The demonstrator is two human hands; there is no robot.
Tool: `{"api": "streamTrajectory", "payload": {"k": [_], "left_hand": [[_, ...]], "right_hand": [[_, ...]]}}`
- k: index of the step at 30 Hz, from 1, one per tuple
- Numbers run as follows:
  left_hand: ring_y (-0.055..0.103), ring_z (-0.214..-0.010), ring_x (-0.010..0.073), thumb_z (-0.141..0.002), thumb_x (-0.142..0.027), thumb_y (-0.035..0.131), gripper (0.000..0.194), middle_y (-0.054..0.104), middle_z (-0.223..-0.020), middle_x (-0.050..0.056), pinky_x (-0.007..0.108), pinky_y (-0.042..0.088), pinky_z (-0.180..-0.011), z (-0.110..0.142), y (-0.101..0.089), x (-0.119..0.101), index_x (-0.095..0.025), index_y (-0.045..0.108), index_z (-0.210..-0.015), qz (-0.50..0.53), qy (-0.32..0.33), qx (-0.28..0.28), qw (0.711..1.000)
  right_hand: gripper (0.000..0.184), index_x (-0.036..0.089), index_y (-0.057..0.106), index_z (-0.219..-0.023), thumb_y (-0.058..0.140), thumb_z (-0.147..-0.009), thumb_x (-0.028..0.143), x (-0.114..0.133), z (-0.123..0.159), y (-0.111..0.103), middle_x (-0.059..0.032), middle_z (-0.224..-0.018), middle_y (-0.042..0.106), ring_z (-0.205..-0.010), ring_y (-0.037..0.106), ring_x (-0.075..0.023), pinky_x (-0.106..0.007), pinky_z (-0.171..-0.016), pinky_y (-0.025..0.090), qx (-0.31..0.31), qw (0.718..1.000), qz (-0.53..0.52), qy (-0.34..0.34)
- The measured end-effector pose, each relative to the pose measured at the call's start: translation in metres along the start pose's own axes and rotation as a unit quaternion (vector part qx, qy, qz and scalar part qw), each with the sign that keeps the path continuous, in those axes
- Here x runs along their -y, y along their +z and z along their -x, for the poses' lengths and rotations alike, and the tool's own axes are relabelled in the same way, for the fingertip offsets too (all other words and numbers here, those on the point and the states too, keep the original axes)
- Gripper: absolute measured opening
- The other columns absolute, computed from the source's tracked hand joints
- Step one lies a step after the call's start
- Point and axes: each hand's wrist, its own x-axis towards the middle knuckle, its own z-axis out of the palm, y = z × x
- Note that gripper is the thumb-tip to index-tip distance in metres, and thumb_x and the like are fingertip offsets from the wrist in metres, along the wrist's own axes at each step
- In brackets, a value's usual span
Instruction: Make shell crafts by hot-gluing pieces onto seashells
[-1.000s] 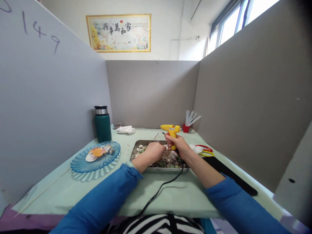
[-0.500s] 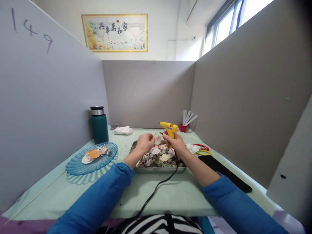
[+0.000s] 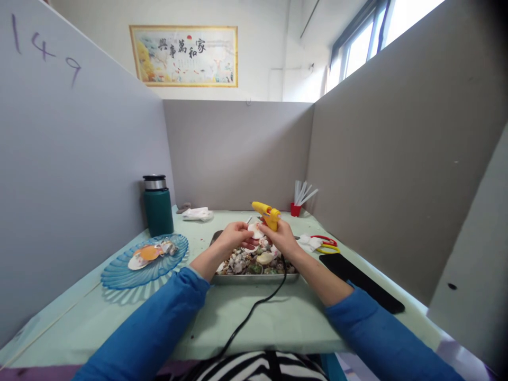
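Note:
My right hand point(image 3: 283, 236) grips a yellow glue gun point(image 3: 265, 212) with its nozzle tilted toward the left, and a black cord point(image 3: 246, 320) runs from the gun down to the table's near edge. My left hand point(image 3: 234, 234) pinches a small pale shell point(image 3: 254, 230) right at the gun's tip. Both hands hover over a metal tray point(image 3: 254, 277) filled with several mixed shells point(image 3: 250, 261).
A blue glass plate point(image 3: 119, 272) with glued shells sits at the left, a green flask point(image 3: 157, 207) behind it. Crumpled tissue point(image 3: 197, 214) lies at the back. A red cup of glue sticks point(image 3: 297, 203), red-yellow scissors point(image 3: 327, 243) and a black flat object point(image 3: 359, 274) are on the right. Grey partitions surround the table.
My left hand rose out of the tray with a shell and brought it to the glue gun. My right hand tipped the gun's nozzle toward the shell.

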Motion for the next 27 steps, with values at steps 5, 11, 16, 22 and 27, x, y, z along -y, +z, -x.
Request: {"api": "streamTrajectory", "payload": {"k": [5, 11, 16, 22, 27], "left_hand": [[0.064, -0.055, 0.0142, -0.070, -0.024, 0.067, 0.020, 0.063, -0.060, 0.005, 0.026, 0.053, -0.055, -0.003, -0.003, 0.003, -0.010, 0.056, -0.078, -0.019, 0.002, -0.005, 1.000], [0.062, -0.051, 0.0125, -0.074, -0.021, 0.063, 0.016, 0.064, -0.062, 0.006, 0.023, 0.052, -0.050, -0.013, -0.016, 0.009, -0.011, 0.051, -0.075, 0.000, 0.003, -0.092, 0.996], [0.061, -0.049, 0.0110, -0.074, -0.018, 0.063, 0.014, 0.063, -0.063, 0.007, 0.023, 0.052, -0.051, -0.018, -0.024, 0.013, -0.009, 0.054, -0.079, 0.030, 0.000, -0.102, 0.994], [0.060, -0.049, 0.0112, -0.075, -0.017, 0.061, 0.012, 0.062, -0.063, 0.006, 0.023, 0.052, -0.050, -0.019, -0.026, 0.014, -0.009, 0.054, -0.080, 0.029, 0.008, -0.128, 0.991], [0.059, -0.047, 0.0104, -0.076, -0.016, 0.058, 0.009, 0.062, -0.061, 0.006, 0.022, 0.051, -0.048, -0.018, -0.026, 0.014, -0.009, 0.053, -0.080, 0.024, 0.006, -0.135, 0.991]], "right_hand": [[0.036, 0.013, 0.057, -0.093, 0.061, -0.071, 0.041, 0.003, 0.002, 0.002, 0.0032, -0.053, 0.048, -0.040, 0.040, -0.0080, -0.021, -0.039, 0.034, 0.032, 0.999, -0.016, 0.010], [0.032, 0.013, 0.058, -0.087, 0.060, -0.073, 0.043, 0.008, -0.002, -0.008, 0.0046, -0.045, 0.044, -0.038, 0.039, -0.0088, -0.021, -0.038, 0.032, 0.044, 0.999, 0.008, 0.004], [0.030, 0.016, 0.062, -0.082, 0.062, -0.071, 0.043, 0.003, -0.006, -0.015, 0.0039, -0.044, 0.044, -0.036, 0.038, -0.0082, -0.021, -0.037, 0.032, 0.112, 0.993, 0.007, 0.023], [0.029, 0.016, 0.065, -0.084, 0.064, -0.071, 0.042, -0.006, -0.004, -0.013, 0.0035, -0.046, 0.044, -0.036, 0.039, -0.0078, -0.021, -0.037, 0.032, 0.122, 0.992, -0.013, 0.028], [0.028, 0.016, 0.063, -0.083, 0.064, -0.070, 0.041, -0.009, 0.002, -0.013, 0.0047, -0.044, 0.043, -0.035, 0.037, -0.0072, -0.020, -0.035, 0.031, 0.137, 0.989, -0.032, 0.038]]}}
